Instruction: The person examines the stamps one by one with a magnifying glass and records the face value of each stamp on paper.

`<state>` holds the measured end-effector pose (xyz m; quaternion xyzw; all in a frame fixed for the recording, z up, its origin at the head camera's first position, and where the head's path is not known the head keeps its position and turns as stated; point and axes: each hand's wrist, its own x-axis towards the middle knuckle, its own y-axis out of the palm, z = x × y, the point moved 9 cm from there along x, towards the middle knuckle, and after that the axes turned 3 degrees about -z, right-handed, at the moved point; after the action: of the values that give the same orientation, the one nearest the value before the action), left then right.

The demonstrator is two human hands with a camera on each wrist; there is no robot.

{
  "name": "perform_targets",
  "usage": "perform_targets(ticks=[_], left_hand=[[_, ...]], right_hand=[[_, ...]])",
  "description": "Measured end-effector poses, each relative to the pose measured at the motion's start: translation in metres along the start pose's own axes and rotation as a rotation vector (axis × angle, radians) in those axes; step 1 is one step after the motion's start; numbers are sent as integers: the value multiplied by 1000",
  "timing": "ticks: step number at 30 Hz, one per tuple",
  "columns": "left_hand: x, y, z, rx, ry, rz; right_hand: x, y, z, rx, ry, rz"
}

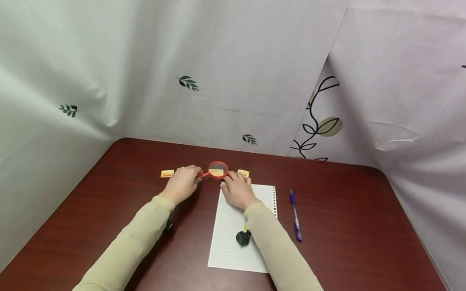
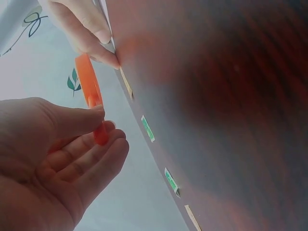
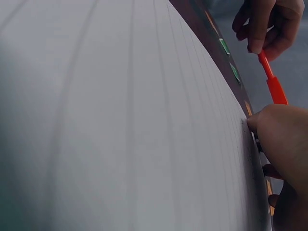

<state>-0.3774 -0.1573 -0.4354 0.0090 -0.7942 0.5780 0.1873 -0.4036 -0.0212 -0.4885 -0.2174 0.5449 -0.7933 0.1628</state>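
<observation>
A red-rimmed magnifying glass (image 1: 218, 168) is held by its handle in my left hand (image 1: 183, 183). The left wrist view shows the thumb and fingers pinching the red handle (image 2: 101, 134). Through the lens a small yellowish card shows. My right hand (image 1: 238, 191) rests at the top of a lined sheet of paper (image 1: 224, 251), palm down, its fingertips close to the lens rim. Just beyond those fingers lies another small card (image 1: 243, 173). In the left wrist view, small green-faced cards (image 2: 147, 128) stand in a row with yellowish ones.
A blue pen (image 1: 295, 216) lies to the right of the sheet on the dark red table (image 1: 359, 263). One orange-and-yellow card (image 1: 167, 173) sits left of my left hand. Pale printed cloth (image 1: 236, 56) hangs behind the table and on both sides.
</observation>
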Motion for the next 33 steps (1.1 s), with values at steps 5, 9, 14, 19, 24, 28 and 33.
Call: perform_targets(ticks=[5,9,14,19,24,28,33], left_hand=[[-1,2,0,-8,-5,23],[0,1,0,-16,-2,31],[0,2,0,-18,3,33],[-2,2,1,-23,-9,37],[-3,2,2,-32,-14,33],[-3,1,2,-45,-13,26],[-2,-1,1,-73,-4,21]], right_hand=[[0,1,-1,3,2,-1],[0,0,-1,-1,6,-1],[-1,0,0,-9,4,0],[-2,-1,1,-7,8,6],[-2,1,1,1,5,13],[0,2,-1,28,5,24],[0,2,-4,60,7,38]])
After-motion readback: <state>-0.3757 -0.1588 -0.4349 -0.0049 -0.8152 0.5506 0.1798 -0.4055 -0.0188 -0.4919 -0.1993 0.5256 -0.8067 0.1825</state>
